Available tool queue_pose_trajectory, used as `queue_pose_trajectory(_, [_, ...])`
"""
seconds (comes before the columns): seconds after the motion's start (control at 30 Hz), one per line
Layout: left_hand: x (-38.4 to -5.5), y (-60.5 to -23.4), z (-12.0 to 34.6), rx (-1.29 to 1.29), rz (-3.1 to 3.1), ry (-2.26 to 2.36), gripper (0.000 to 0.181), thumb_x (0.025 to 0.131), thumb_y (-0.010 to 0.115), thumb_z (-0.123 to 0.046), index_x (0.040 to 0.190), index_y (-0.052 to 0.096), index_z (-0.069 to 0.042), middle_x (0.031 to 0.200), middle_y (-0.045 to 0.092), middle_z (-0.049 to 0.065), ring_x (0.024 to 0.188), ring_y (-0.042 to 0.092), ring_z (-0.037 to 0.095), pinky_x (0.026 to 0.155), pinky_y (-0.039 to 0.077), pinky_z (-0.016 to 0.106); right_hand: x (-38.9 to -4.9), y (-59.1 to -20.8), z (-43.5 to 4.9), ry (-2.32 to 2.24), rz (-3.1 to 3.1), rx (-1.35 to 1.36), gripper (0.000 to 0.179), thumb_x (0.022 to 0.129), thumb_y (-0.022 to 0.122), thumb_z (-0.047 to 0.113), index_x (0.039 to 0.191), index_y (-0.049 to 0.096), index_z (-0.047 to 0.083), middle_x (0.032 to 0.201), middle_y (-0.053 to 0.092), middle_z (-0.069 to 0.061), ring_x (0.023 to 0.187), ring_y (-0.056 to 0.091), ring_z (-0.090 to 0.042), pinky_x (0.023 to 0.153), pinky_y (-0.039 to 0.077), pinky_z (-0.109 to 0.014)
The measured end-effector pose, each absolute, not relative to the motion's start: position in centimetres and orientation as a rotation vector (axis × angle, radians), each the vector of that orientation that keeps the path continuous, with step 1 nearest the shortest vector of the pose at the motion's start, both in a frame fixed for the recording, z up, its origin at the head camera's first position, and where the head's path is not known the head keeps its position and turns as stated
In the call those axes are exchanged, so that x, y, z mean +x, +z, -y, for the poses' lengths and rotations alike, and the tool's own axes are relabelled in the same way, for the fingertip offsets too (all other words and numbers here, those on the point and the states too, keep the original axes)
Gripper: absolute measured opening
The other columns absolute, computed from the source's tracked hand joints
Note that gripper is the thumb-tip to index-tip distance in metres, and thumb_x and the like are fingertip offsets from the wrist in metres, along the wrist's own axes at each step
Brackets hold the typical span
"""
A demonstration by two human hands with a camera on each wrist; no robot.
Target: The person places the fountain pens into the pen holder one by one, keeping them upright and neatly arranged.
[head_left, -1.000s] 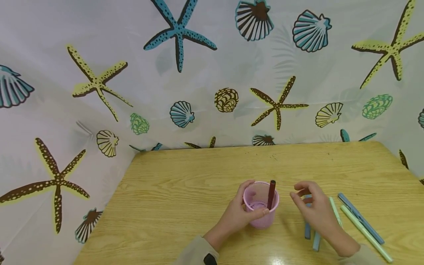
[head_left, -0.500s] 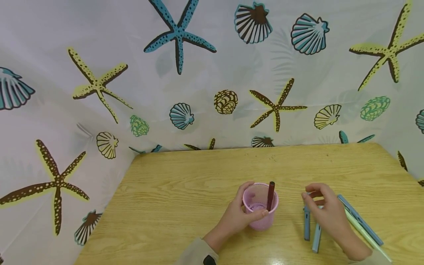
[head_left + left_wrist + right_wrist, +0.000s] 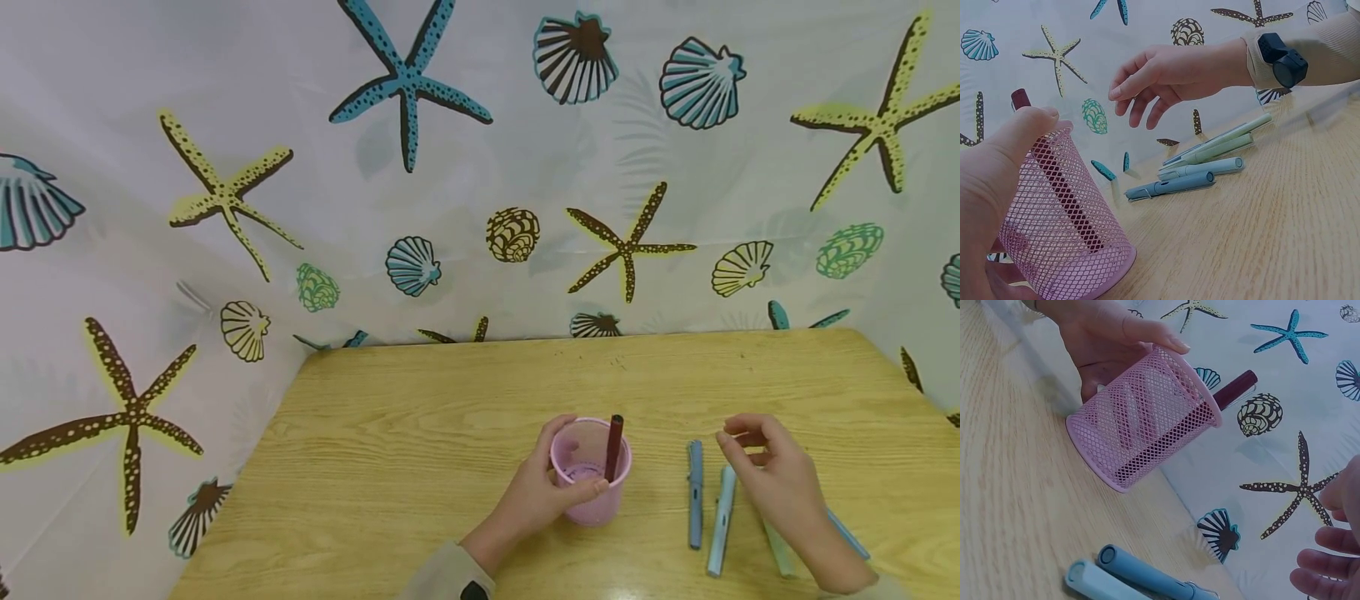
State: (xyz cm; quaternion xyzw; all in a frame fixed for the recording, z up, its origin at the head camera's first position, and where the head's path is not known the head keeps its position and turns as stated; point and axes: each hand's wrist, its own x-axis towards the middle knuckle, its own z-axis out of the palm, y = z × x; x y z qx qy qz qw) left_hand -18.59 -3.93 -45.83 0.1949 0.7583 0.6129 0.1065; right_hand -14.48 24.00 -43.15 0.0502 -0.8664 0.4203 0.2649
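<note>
My left hand (image 3: 536, 492) grips a pink mesh pen cup (image 3: 596, 510), its thumb over the near rim. One dark red pen (image 3: 614, 446) leans inside the cup and its end sticks out above the rim. Over the table to the right hovers my right hand (image 3: 783, 487), fingers loosely bent with nothing between them. Below it lie a blue pen (image 3: 695, 500), a light blue pen (image 3: 722, 525) and a light green pen (image 3: 778, 550). Another blue pen (image 3: 847, 533) is mostly hidden behind the hand and wrist in the head view.
The wooden table (image 3: 420, 467) reaches back to a white curtain (image 3: 465, 275) printed with starfish and shells, which also hangs along the left and right sides. A dark device (image 3: 1284, 60) is strapped on the right wrist.
My right hand has moved to the right, away from the cup and across the pens, uncovering the blue and light blue ones. The left hand and cup stay nearly in place.
</note>
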Motion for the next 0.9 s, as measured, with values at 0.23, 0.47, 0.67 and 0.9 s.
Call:
queue_pose_trajectory(0.23, [-18.6,-45.8,3.9,0.565,-2.230,1.807,0.077,0.076,0.076,-0.036,0.137,0.029,-0.045,0.131,0.046,0.004,0.119,0.047,0.023,0.087,0.045,0.035,-14.6,-43.3,-25.7,1.133,2.327,0.118,0.019,0.091,0.061,0.014,0.107,0.058,0.004,0.098,0.059,-0.004,0.082,0.051,0.008,0.063,0.043,-0.009])
queue_pose_trajectory(0.47, [-18.7,-45.8,3.9,0.568,-2.230,1.807,0.078,0.076,0.076,-0.036,0.137,0.028,-0.045,0.131,0.046,0.004,0.119,0.047,0.024,0.087,0.045,0.035,-15.2,-43.8,-28.2,1.112,2.336,0.056,0.023,0.092,0.060,0.020,0.108,0.057,0.004,0.100,0.058,-0.003,0.083,0.050,0.009,0.062,0.042,-0.007])
queue_pose_trajectory(0.67, [-18.6,-45.7,3.9,0.569,-2.227,1.813,0.078,0.076,0.077,-0.036,0.137,0.029,-0.045,0.132,0.045,0.003,0.120,0.046,0.023,0.089,0.044,0.036,-14.7,-42.8,-29.3,1.055,2.421,0.001,0.024,0.093,0.059,0.021,0.107,0.058,0.001,0.101,0.059,-0.012,0.078,0.046,0.013,0.059,0.042,-0.009])
queue_pose_trajectory(0.9, [-18.5,-45.7,3.9,0.573,-2.215,1.819,0.078,0.077,0.077,-0.035,0.137,0.028,-0.044,0.133,0.045,0.004,0.121,0.045,0.022,0.090,0.044,0.036,-14.5,-43.0,-30.9,0.987,2.624,-0.091,0.037,0.094,0.055,0.033,0.108,0.057,-0.001,0.101,0.060,-0.019,0.078,0.055,-0.007,0.056,0.045,-0.024])
